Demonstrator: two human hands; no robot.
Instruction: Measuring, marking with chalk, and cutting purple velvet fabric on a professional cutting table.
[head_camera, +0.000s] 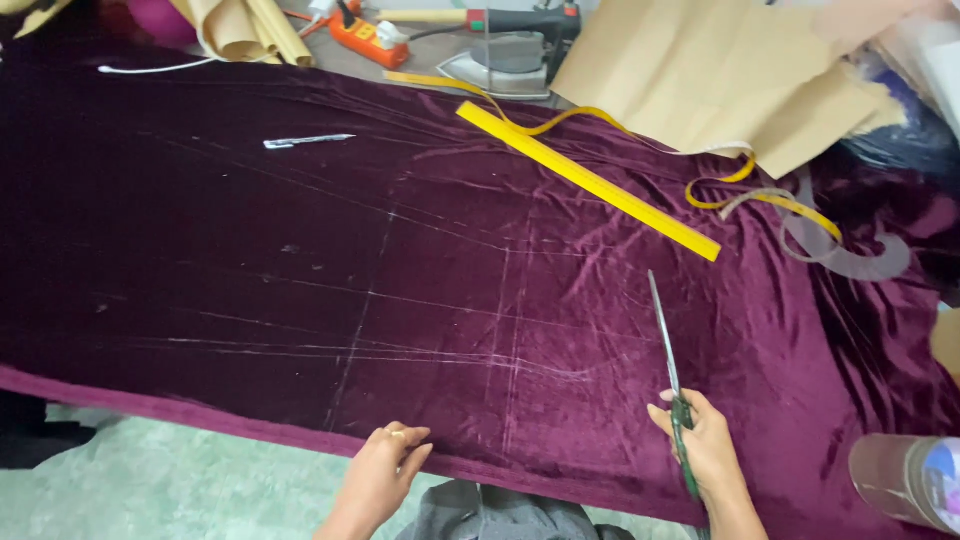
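Head view, looking down over the desk.

Velvet cloth (250, 250): deep maroon, spread flat across nearly the whole desk, near edge hanging just over the front. White chalk lines cross it lengthwise and crosswise, meeting in a grid near the middle; the flat spread keeps those lines readable.

Left hand (385, 465): fingers together and bent, palm down, resting on the near edge of the cloth. It holds nothing; it appears to press the cloth to keep it from shifting.

Right hand (705, 445): closed around the green handles of the scissors (668, 350). The long blades lie nearly together, pointing away from the person, low over the cloth to the right of the chalk grid. Whether the blades touch the cloth cannot be told.

Yellow ruler (590, 180): lies diagonally on the cloth beyond the scissors, well apart from both hands.

Yellow tape measure (720, 190): loops past the ruler's far end toward the brown pattern paper (720, 70), which overlaps the cloth's far right corner.

Clear curve template (850, 255): on the cloth at right, just beside the tape measure.

Chalk piece (305, 141): small, pale, on the cloth at far left.

Iron (505, 60): stands off the cloth at the far edge, beside an orange power strip (368, 35).
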